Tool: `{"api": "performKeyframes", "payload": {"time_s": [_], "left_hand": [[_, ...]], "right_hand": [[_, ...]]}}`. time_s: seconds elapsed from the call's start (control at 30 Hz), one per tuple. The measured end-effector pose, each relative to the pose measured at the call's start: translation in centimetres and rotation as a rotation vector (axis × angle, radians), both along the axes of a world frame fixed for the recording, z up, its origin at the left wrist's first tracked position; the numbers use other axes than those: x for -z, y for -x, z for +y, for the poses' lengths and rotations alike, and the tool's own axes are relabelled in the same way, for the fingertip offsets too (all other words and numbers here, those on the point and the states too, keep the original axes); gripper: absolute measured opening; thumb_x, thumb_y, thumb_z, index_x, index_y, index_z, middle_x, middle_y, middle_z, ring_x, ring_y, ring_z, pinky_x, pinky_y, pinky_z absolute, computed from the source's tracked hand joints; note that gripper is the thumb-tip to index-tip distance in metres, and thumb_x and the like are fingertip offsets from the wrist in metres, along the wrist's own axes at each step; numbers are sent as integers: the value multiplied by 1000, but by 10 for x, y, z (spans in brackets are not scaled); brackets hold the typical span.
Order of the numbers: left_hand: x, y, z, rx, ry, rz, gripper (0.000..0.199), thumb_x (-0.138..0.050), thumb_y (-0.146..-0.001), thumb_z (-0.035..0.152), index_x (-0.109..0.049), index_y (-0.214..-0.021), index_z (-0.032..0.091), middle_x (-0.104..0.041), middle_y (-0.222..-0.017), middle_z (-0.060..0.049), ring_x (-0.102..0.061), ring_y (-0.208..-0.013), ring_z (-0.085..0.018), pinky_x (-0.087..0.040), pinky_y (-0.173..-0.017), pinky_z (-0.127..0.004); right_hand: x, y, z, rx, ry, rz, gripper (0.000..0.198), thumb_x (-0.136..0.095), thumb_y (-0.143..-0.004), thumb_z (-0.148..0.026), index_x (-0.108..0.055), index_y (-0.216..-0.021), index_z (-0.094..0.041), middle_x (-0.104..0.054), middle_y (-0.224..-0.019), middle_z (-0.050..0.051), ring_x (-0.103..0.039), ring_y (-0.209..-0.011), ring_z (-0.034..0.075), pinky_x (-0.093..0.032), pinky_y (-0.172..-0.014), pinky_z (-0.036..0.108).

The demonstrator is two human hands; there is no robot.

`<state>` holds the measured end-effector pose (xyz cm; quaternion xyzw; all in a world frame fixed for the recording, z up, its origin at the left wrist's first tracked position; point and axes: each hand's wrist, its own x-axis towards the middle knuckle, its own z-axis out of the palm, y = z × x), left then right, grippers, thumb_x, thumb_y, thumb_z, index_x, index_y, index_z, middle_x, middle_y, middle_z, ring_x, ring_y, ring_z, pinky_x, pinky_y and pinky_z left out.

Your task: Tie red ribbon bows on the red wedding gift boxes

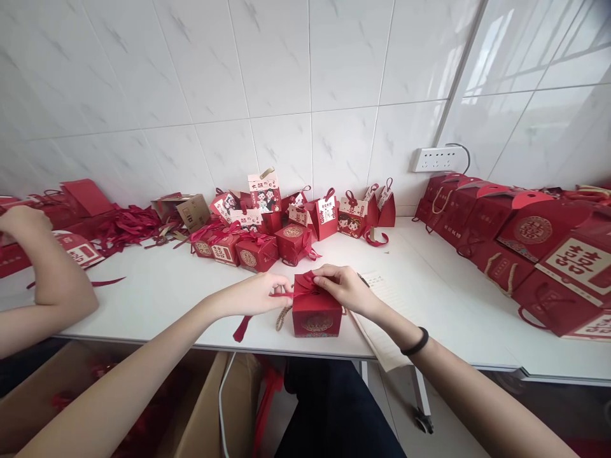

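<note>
Head view: below the work, an open carton (210, 394) sits to the left of a small red box (316, 321), lower than the table (167, 299) at whose near edge the box stands upright. A tail of red ribbon shows to its left, beside a rope handle (281, 318) on its side. At the box's left edge, the left hand (277, 289) pinches the ribbon (282, 294) between thumb and fingers. On top, the right hand (334, 283), a black band (414, 341) at its wrist, closes its fingertips on the ribbon near the middle of the lid. The step in hand looks to be tying; the next move seems to call for a steady pinch on top while the free length is drawn snug, without crushing the lid.

Right of the box, paper (389, 350) hangs over the edge; far to its left, a co-worker's forearm (62, 280) reaches in. Beyond the box stand ribboned boxes (256, 256), with a ribbon heap (126, 222) to its far left and stacked boxes (529, 229) to its far right. Farthest, behind the box, rises a tiled wall (281, 63).
</note>
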<state>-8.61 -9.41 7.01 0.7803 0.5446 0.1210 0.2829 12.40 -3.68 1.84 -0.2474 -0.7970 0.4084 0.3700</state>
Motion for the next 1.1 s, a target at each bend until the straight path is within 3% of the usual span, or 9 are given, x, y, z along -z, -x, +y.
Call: {"api": "performKeyframes", "payload": {"time_s": [0.07, 0.2, 0.33, 0.43, 0.57, 0.73, 0.9, 1.0, 1.1], "left_hand": [[-4, -3, -1, -13, -34, 18, 27, -50, -82, 42, -60, -76, 18, -53, -64, 2, -47, -57, -13, -32, -53, -22], [-10, -10, 0, -21, -96, -34, 22, -47, -85, 36, -58, -97, 22, -61, -80, 1, -54, -67, -15, -38, -61, -23], [-14, -15, 1, 6, -217, 13, 23, -44, -86, 31, -61, -97, 23, -61, -94, -1, -57, -84, -18, -41, -74, -25], [-18, -17, 2, 57, -320, 84, 26, -43, -86, 30, -66, -97, 23, -56, -99, -4, -57, -86, -18, -41, -79, -27], [-24, -23, 4, 127, -384, 112, 28, -43, -87, 33, -67, -99, 24, -54, -104, -4, -57, -83, -17, -41, -76, -27], [-26, -33, 14, 143, -384, 76, 26, -45, -86, 33, -68, -93, 22, -57, -102, -4, -56, -90, -19, -41, -81, -28], [-21, -38, 27, 67, -328, -26, 24, -47, -84, 32, -66, -87, 19, -62, -88, -2, -57, -78, -16, -42, -76, -26], [-11, -36, 36, -12, -295, -163, 21, -49, -83, 32, -64, -88, 19, -64, -87, 0, -58, -79, -16, -43, -77, -26], [5, -31, 46, -70, -289, -270, 18, -51, -81, 31, -61, -86, 17, -64, -89, -2, -58, -82, -17, -43, -78, -28]], "right_hand": [[-1, 0, -3, 26, -62, -20, 23, -45, -86, -28, -63, -78, -16, -62, -82, 5, -58, -79, 18, -44, -77, 31], [0, 1, -8, 93, -116, -9, 19, -43, -85, -25, -61, -80, -18, -62, -85, 5, -58, -80, 17, -44, -77, 30], [4, 4, -9, 109, -1, 91, 9, -48, -82, -26, -51, -89, -20, -63, -79, 2, -61, -75, 16, -46, -73, 30], [6, 6, -9, 113, 111, 175, 21, -54, -79, -27, -44, -97, -21, -64, -74, 0, -62, -70, 16, -47, -69, 30], [1, 7, -9, 100, 182, 122, 13, -54, -78, -27, -54, -87, -18, -66, -75, 2, -63, -69, 16, -48, -69, 28], [-6, 5, -12, 112, 74, 6, 10, -50, -78, -20, -59, -75, -18, -65, -74, 0, -60, -69, 14, -46, -69, 26], [0, 5, -11, 76, 100, 61, 3, -52, -77, -22, -53, -77, -18, -64, -74, 1, -60, -71, 15, -46, -69, 28], [6, 6, -9, 72, 218, 200, 24, -61, -74, -31, -44, -86, -21, -64, -73, -1, -61, -69, 15, -46, -67, 29], [11, 7, -8, 65, 287, 272, 33, -66, -71, -37, -40, -80, -21, -63, -73, -1, -60, -69, 15, -46, -66, 28]]}}
